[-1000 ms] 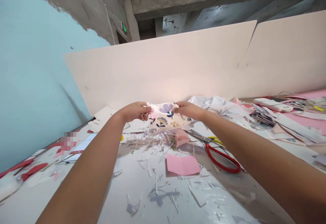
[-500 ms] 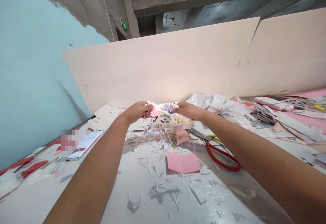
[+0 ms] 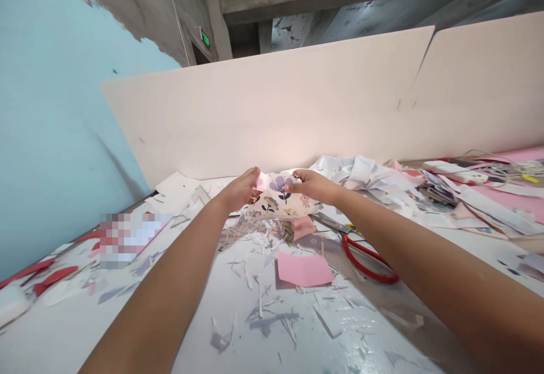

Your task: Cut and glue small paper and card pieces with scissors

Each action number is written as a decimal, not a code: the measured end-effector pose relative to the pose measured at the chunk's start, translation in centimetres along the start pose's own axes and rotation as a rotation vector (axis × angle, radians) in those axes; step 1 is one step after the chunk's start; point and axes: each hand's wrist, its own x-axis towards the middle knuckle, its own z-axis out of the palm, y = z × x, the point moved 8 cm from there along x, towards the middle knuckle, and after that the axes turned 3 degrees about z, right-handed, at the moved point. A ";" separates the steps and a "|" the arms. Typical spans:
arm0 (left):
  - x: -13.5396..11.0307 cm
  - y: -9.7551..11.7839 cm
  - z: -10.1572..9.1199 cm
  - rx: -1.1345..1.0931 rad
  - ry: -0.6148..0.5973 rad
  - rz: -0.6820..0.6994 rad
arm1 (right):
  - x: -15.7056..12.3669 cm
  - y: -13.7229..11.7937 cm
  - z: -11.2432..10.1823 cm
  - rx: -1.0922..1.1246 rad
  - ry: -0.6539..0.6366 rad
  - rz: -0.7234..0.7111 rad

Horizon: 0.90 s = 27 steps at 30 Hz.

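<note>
Floral fabric (image 3: 276, 199) is pinched in our left hand (image 3: 238, 190) and right hand (image 3: 312, 185) (a tight pinch). Red-handled scissors (image 3: 368, 259) lie at its four o'clock.

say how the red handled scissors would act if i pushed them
The scissors lie flat on the scrap-strewn table, so they'd probably slide rather than roll. The metal blades look stiff and probably heavy for their size. The red loop handle might snag paper scraps.

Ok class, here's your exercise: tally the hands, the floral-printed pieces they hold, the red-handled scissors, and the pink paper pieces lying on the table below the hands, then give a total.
Hands (left hand, right hand): 2
Floral-printed piece: 1
Red-handled scissors: 1
Pink paper pieces (flat sheet, folded piece): 2
Total: 6
</note>
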 end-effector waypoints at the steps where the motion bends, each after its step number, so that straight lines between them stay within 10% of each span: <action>1: 0.1 0.2 0.2 0.019 0.012 0.040 | 0.0 0.1 0.1 0.001 0.001 0.000; 27: -3.1 6.4 -7.4 0.403 0.578 0.415 | -1.7 -0.8 -6.2 -0.796 0.336 -0.046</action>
